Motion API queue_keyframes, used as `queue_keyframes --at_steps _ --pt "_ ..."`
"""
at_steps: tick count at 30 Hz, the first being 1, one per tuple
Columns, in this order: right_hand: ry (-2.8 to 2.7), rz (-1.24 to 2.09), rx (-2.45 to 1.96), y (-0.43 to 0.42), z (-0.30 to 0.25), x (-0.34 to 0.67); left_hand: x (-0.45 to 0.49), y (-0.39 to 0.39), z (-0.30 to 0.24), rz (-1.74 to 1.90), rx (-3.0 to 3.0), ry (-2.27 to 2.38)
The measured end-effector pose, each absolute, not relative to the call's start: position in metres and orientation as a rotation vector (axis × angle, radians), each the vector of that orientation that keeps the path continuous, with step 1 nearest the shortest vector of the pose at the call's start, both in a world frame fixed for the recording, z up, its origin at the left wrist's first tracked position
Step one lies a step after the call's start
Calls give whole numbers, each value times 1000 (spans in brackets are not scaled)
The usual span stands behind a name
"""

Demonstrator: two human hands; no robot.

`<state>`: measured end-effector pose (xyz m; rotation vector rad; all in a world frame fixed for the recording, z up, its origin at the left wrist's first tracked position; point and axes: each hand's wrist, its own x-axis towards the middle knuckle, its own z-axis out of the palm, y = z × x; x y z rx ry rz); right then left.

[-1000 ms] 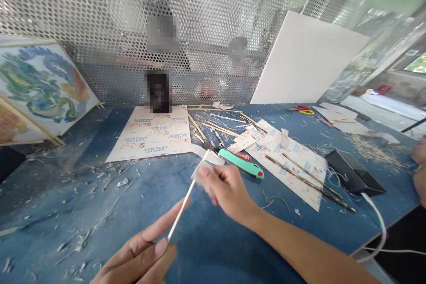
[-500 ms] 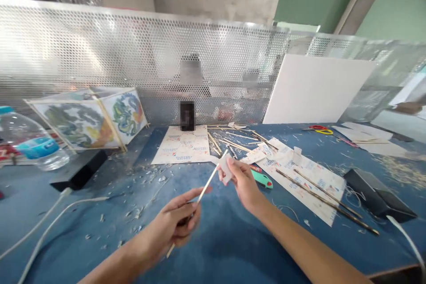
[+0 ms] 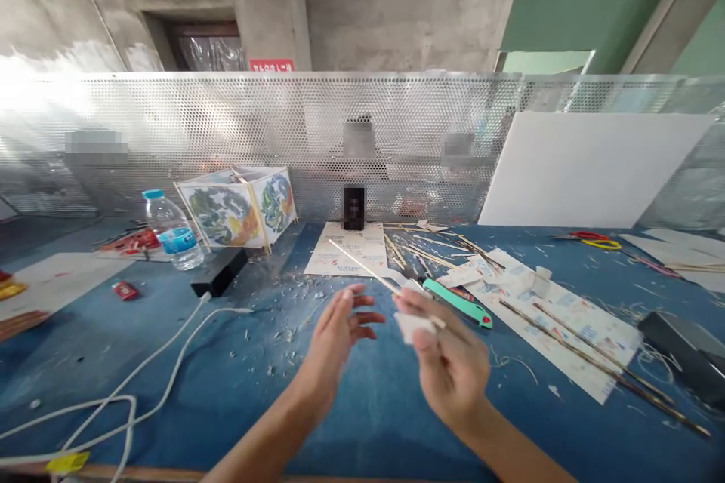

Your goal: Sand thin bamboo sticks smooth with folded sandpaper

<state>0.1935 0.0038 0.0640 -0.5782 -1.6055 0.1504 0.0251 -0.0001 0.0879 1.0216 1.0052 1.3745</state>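
My right hand (image 3: 453, 355) is closed on a thin pale wooden stick (image 3: 362, 266) and a small white piece (image 3: 413, 326) that looks like folded paper or sandpaper. The stick points up and to the left from the fingers. Beside it, my left hand (image 3: 343, 332) is empty, its fingers apart and slightly curled. A green-handled craft knife (image 3: 458, 303) lies on the blue table just beyond my right hand. Behind the stick is a printed sheet (image 3: 340, 256).
At the back left stand a painted paper lantern (image 3: 243, 207) and a water bottle (image 3: 175, 234). White cables (image 3: 175, 362) cross the left side. Dark sticks (image 3: 594, 355) rest on a board (image 3: 566, 317) at right, near scissors (image 3: 594, 240). Another person's hand (image 3: 23, 324) is at far left.
My left hand has let go of the stick and opened. The stick is now in my right hand with the white piece. The view has shifted, showing more on the left.
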Motion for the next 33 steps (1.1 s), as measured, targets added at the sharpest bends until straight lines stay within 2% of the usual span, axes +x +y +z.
queue_keyframes --at_steps 4,10,12,15,20,33 --pt "-1839 35 -445 -11 52 179 40 -14 99 1299 856 851" --pt "-1984 -95 -400 -29 69 189 14 19 106 1292 787 797" --pt "-1932 143 -491 -23 78 198 10 27 99 1202 778 819" --pt "-1736 697 -787 6 83 207 14 27 83 1041 766 834" --pt "-1495 1144 -907 64 61 212 23 19 64 855 734 826" --pt "-1343 1469 -820 72 32 220 12 16 42 570 508 717"
